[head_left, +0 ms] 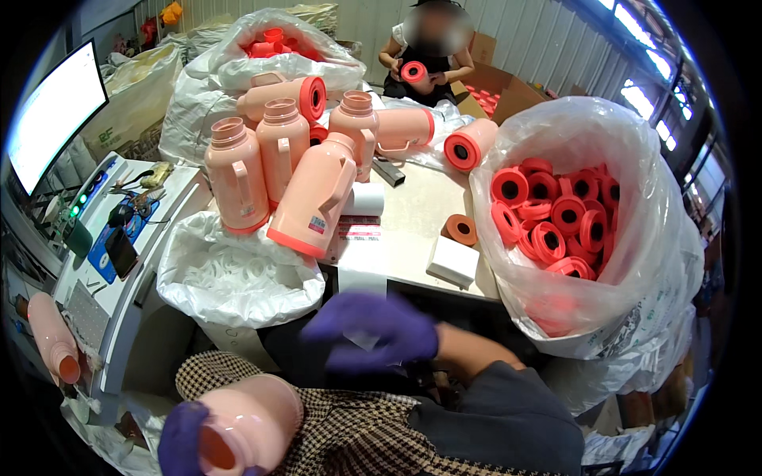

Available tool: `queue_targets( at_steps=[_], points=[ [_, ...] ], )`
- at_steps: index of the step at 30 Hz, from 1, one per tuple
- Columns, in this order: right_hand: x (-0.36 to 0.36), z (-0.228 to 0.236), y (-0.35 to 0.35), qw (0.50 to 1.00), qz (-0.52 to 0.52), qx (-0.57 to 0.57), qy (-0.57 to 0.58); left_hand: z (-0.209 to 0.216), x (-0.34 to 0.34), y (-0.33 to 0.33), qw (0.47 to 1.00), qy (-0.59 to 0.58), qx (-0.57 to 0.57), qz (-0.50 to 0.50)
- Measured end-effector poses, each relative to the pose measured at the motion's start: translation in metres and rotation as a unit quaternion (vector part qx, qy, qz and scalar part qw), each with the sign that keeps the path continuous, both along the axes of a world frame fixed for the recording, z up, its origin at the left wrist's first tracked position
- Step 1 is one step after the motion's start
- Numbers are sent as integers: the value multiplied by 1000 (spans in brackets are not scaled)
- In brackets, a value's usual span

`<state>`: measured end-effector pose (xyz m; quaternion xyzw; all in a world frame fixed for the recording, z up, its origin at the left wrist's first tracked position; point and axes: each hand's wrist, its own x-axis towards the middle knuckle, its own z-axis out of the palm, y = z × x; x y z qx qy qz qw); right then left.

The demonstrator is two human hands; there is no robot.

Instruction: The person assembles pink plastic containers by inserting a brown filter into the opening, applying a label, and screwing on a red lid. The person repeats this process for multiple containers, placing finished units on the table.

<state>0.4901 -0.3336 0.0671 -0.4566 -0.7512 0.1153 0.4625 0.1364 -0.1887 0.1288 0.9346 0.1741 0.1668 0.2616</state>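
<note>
My left hand [181, 440], in a purple glove, grips a pink thermos flask [266, 420] that lies tilted across my lap, its open neck toward the hand. My right hand [381, 329], gloved the same way, is raised at the table's front edge and smeared by motion. A small pale patch shows at its fingers, too blurred to name. Just beyond it, a white label strip [362, 279] hangs over the edge from a label roll [365, 199]. A tilted pink flask [316, 194] bearing a small sticker leans beside several other uncapped flasks [238, 178].
A plastic bag [496, 151] of red lids stands at the right, a white bag [230, 305] of clear rings at the left front. A white box [454, 262] and an orange-brown ring [460, 229] lie on the table [421, 198]. Across it, a person holds a flask [415, 73].
</note>
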Motion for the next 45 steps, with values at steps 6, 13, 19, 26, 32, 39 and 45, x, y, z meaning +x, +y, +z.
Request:
queue_targets(
  at_steps=[6,13,19,26,32,39,45],
  points=[
    [260,-42,-160,753,-608,-69,-242,-99,-118,50,971,-58,-52,226],
    [349,-165,-278,606,-689,-251,-310,-129,-67,-10,762,-324,-344,443],
    [330,-145,-226,613,-740,-92,-260,-237,-84,-19,634,-444,-572,273],
    [380,-193,-278,668,-646,-195,-313,-212,-38,-42,786,-373,-385,309],
    [296,-105,-201,634,-762,95,-90,-200,-27,-48,852,-329,-281,297],
    [16,-79,-27,916,-389,-11,94,-207,1,-34,864,-325,-296,246],
    [-38,-90,34,978,-194,-7,78,-198,-2,-21,728,-377,-457,346]
  ],
)
